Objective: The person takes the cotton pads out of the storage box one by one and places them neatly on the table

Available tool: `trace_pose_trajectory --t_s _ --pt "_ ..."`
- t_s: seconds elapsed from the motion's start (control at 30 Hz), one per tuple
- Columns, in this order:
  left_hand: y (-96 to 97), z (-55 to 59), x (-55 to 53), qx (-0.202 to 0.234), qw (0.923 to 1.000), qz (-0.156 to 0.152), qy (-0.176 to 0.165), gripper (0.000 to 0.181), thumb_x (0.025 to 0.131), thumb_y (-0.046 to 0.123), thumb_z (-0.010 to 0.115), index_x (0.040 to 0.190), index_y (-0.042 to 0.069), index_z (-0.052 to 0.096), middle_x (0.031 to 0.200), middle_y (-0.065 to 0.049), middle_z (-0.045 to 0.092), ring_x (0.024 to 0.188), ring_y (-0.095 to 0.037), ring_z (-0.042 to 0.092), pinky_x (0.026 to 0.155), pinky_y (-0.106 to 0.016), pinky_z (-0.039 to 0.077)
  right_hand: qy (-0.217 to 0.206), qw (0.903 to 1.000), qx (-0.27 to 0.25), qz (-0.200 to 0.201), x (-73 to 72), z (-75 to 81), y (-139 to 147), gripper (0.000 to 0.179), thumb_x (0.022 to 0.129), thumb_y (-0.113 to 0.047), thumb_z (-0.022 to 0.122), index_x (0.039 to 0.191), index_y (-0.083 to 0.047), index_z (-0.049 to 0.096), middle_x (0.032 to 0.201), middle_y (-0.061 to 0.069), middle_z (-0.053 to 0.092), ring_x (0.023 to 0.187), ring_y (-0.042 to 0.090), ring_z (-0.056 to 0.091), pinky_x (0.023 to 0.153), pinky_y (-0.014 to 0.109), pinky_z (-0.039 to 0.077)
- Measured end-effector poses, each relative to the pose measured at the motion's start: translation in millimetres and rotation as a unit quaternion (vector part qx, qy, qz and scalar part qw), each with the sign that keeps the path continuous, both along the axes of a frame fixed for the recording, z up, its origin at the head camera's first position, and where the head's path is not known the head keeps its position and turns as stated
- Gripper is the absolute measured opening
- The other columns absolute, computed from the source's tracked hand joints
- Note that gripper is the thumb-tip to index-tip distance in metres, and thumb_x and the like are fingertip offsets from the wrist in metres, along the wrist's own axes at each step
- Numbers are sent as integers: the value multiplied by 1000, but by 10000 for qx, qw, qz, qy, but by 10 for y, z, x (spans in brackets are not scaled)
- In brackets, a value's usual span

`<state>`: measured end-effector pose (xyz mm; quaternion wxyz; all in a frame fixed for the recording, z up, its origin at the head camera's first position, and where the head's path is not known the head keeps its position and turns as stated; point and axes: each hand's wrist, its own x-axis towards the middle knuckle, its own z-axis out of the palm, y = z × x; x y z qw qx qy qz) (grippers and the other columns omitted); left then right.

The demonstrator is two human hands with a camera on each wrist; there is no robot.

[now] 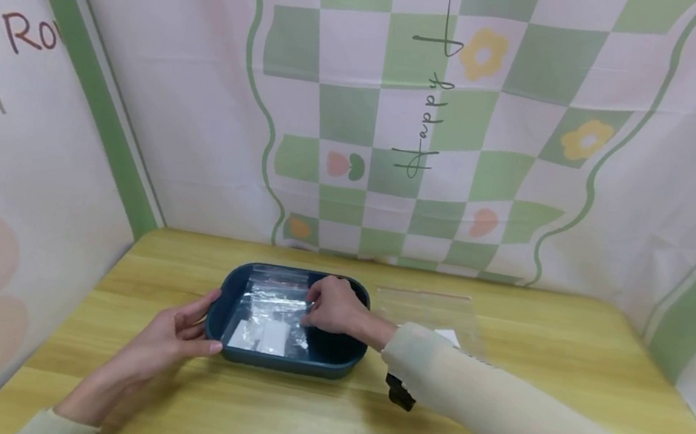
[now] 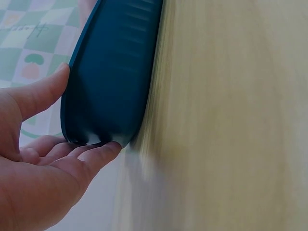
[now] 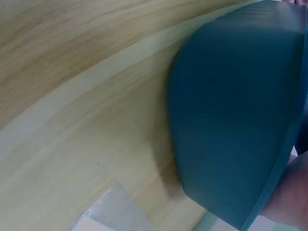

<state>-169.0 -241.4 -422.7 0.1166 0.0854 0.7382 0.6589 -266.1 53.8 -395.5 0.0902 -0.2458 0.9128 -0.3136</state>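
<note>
A dark teal tray [image 1: 282, 363] with rounded corners sits on the table. Inside it, toward the left, lie clear plastic zip bags [image 1: 272, 296] with white cards [image 1: 273, 338] in them. My left hand [image 1: 171, 337] holds the tray's left end, thumb at the rim and fingers against the outer wall; the left wrist view shows this grip on the tray [image 2: 108, 72] up close. My right hand [image 1: 337, 307] reaches over the right side into the tray, fingers bent at the bags' right edge. I cannot tell whether it pinches a bag. The right wrist view shows mostly the tray's outer wall [image 3: 231, 106].
Another clear zip bag [image 1: 425, 305] with a white card [image 1: 448, 335] lies on the table right of the tray, partly behind the right forearm. The wooden table [image 1: 303, 428] meets a patterned cloth backdrop [image 1: 390, 208] at the back. More cloth [image 1: 20, 198] hangs at the left.
</note>
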Motion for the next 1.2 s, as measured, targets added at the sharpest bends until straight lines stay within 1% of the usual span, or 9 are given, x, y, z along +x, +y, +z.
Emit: trace_pose_trajectory --t_s 0.27,0.4,0.57,0.67,0.77,0.83,0.93,1.1,1.2 --pt "6 1 9 -3 10000 0 9 91 93 -1 77 165 2 22 169 -21 17 146 -49 35 108 -33 48 48 9997 66 -217 -17 -36 -73 26 80 -9 92 100 1 77 82 1 74 73 11 67 77 32 61" --pt "6 -1 10 -53 10000 27 -3 91 93 0 77 166 2 23 169 -21 17 146 -48 36 109 -33 48 -22 9991 -69 -428 -6 -62 -103 26 78 -10 93 98 -1 78 85 1 74 74 11 66 76 31 61" --pt "11 1 15 -99 9999 71 -16 91 93 0 78 166 3 24 169 -22 18 146 -48 37 108 -33 49 -608 9934 -770 -599 51 -31 -130 38 80 -7 91 113 3 76 81 2 76 67 15 71 66 28 62" --pt "14 3 15 -104 9999 86 -19 91 93 0 78 166 2 24 169 -21 18 146 -48 37 108 -33 49 -1063 9844 -1296 -527 77 -21 -145 43 84 -2 88 122 5 71 77 4 76 65 20 74 62 31 63" --pt "13 6 13 -114 9999 95 -23 91 93 0 78 165 2 24 169 -21 18 146 -49 36 108 -32 49 -1399 9759 -1621 -417 86 -23 -160 42 86 0 85 125 6 69 78 5 77 68 21 74 63 34 65" --pt "12 9 12 -100 9999 84 -32 91 93 -1 78 165 2 24 169 -21 18 146 -48 35 108 -32 49 -1566 9712 -1766 -328 86 -30 -169 41 88 2 83 126 7 68 80 7 77 71 21 75 64 35 65" --pt "11 10 12 -77 9999 59 -45 90 93 -1 77 166 2 23 170 -21 17 147 -48 35 108 -32 49 -1651 9690 -1822 -256 91 -23 -179 45 88 4 82 129 8 66 87 10 78 74 21 76 63 35 65" --pt "11 4 10 -83 9999 58 -70 91 93 0 77 166 2 23 170 -20 16 147 -48 35 108 -33 49 -1701 9687 -1789 -251 90 -16 -177 57 83 3 86 136 4 66 112 16 77 85 20 77 63 34 65" --pt "9 1 10 -60 9999 49 -66 91 93 0 77 166 2 23 170 -20 16 147 -48 34 108 -33 48 -1780 9678 -1776 -159 91 -19 -175 59 82 3 87 137 3 67 125 17 73 92 19 76 64 34 65"
